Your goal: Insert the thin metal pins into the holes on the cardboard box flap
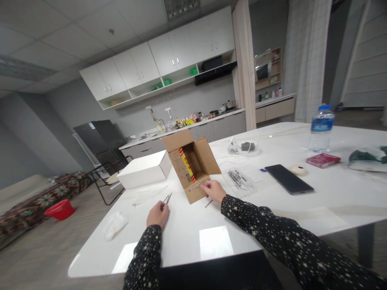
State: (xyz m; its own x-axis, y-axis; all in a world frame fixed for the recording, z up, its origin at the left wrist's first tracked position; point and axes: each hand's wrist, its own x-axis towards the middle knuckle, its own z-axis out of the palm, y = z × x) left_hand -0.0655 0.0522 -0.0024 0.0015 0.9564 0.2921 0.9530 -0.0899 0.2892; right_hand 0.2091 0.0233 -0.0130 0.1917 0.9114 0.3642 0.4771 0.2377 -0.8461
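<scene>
White bench (272,209): left hand (157,214) pinches tweezers (167,198); right hand (214,190) fingers curled on cardboard box (193,165), tiny contents unreadable, grip unclear.

You can't make out the tiny parts lined along the cardboard box's (193,167) front flap; they're too small. Your right hand (214,190) covers the flap's end, and the cloth bundle (369,158) runs off the right edge.

Dim room, tabletop (347,193) glare, wide-angle edge distortion.
</scene>
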